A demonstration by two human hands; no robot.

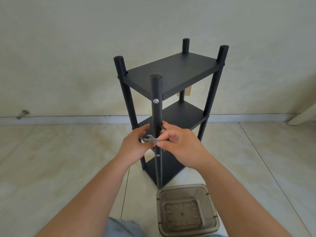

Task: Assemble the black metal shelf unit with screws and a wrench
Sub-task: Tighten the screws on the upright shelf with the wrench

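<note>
Your right hand [179, 144] pinches one end of the small silver wrench [150, 139] between thumb and fingertips, its index finger stretched up beside the near post. Your left hand [136, 144] meets the wrench's other end, fingers curled round it, though the head of the tool is partly hidden there. The wrench lies level, crossing in front of the near post [157, 120] of the black shelf unit [172, 72] at the height of the middle shelf [184, 115].

The unit stands upright on the tiled floor [51, 159], close to a pale wall [68, 48], with three boards fixed between four round posts. A silver screw head [156, 101] shows on the near post by the top shelf, and another [157, 155] lower down, above the bottom shelf [169, 170].

Just in front of the unit's near corner, a smoky, see-through plastic tray [186, 209] sits on the floor. A bit of grey cloth [123, 228] shows at the bottom edge, between your forearms.
</note>
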